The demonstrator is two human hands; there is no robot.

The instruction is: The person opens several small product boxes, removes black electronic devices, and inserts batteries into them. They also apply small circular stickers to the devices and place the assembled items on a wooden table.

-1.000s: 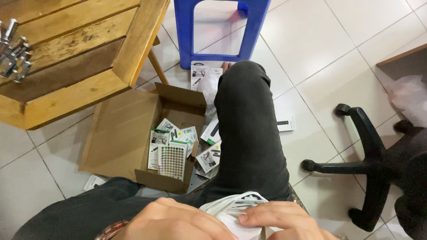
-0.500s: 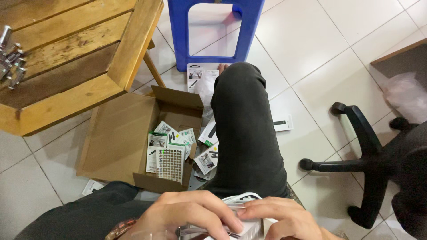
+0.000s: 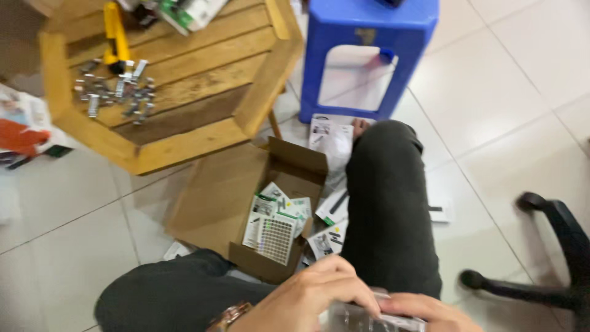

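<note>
Far to my left, some coloured paper (image 3: 21, 132) lies on the tiled floor (image 3: 74, 215). Next to it stands the wooden tabletop (image 3: 184, 92), eight-sided and slatted, with a yellow tool (image 3: 114, 34) and a scatter of small metal pieces (image 3: 117, 92) on its slats. Just below its near edge an open cardboard box (image 3: 215, 203) sits on the floor, flaps spread, with small printed cards and packets (image 3: 276, 224) heaped in its right corner; more of these packets (image 3: 329, 227) lie on the tiles between the box and my right leg. My left leg (image 3: 166, 295) in dark trousers runs along the bottom, touching the box's near corner.

At the bottom edge my left hand (image 3: 307, 298), with a watch at the wrist, is curled over the top of a clear plastic package (image 3: 362, 316), fingers pressed down on it. My right hand (image 3: 424, 310) grips the same package from the right side, closed on its edge. The package sits low in my lap, mostly cut off by the frame.

My right leg (image 3: 387, 209) stretches away toward a blue plastic stool (image 3: 369, 55). Further right, the black base of an office chair (image 3: 541, 258) rests on the tiles
</note>
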